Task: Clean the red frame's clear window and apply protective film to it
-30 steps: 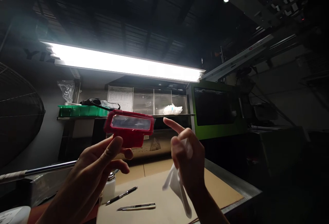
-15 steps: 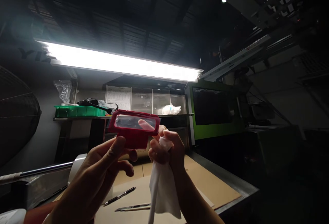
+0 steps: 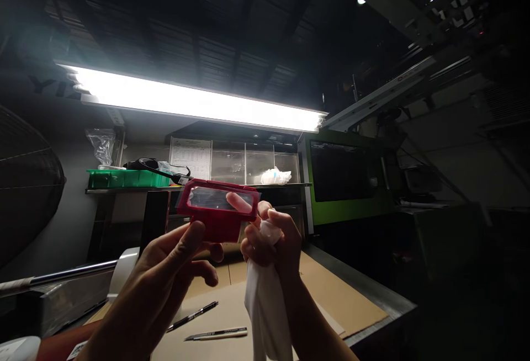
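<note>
A red plastic frame with a clear window (image 3: 217, 229) is held up in front of me, below the lamp. My left hand (image 3: 176, 261) pinches its lower left part between thumb and fingers. My right hand (image 3: 273, 239) is at its right end, closed around a bunched white cloth (image 3: 269, 306) that hangs down toward the table. One right finger lies behind the window and shows through it. Beneath the hands, a black pen (image 3: 194, 315) and a slim craft knife (image 3: 216, 334) lie on the cardboard-covered table.
A bright tube lamp (image 3: 199, 104) hangs overhead. On the shelf are a green tray (image 3: 128, 179) and a crumpled white bag (image 3: 275, 175). A green machine (image 3: 351, 212) stands right; a fan (image 3: 28, 184) and a metal rod (image 3: 74, 274) are left.
The red frame and both hands have shifted slightly right and down. The hanging cloth has swung right, uncovering more of the craft knife. Both grips look the same.
</note>
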Tool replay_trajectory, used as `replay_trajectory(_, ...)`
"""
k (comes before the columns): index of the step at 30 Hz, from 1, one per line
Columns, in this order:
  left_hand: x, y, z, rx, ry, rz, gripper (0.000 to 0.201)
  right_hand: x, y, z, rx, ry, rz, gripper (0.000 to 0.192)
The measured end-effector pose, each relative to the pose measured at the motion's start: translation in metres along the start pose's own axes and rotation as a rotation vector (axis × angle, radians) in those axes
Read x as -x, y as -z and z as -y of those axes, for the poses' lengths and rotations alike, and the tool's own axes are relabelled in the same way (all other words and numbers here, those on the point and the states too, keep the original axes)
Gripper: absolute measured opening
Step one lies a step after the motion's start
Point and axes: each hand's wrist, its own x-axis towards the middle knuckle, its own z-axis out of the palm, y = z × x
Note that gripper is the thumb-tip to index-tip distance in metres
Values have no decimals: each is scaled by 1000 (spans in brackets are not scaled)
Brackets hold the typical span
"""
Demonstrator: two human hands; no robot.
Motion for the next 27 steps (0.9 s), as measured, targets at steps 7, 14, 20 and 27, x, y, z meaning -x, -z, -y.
replay_trajectory(7, 1, -3, 0, 14, -26, -35, 19, 3, 0, 0, 32, 27, 13, 19)
replay_trajectory(14, 3, 4, 4, 39, -11, -36, 18, 7, 6, -5, -38, 26, 19, 16)
replay_trajectory(20, 5, 10, 9, 17, 1, -36, 20, 14, 8, -13, -10, -16, -79, 24)
replay_trajectory(27, 12, 8, 2, 38, 19, -103, 18, 23, 12, -22, 375, 222, -280, 24)
